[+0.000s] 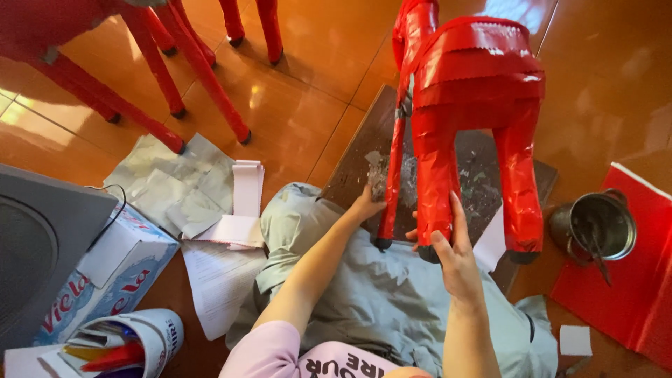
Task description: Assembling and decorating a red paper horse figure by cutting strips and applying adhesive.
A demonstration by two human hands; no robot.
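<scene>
Right hand (453, 248) gripping red paper animal figure (470, 105) by one leg, left hand (365, 205) grip unclear, metal pot (595, 225) holding brush, white cup (150, 336) holding coloured pens

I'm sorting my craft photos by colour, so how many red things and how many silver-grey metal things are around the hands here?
Red: 3 – paper-covered animal figure that the left hand and right hand hold by its legs, second red figure top left, red paper sheet.
Metal: 1 – pot.
Total: 4
</scene>
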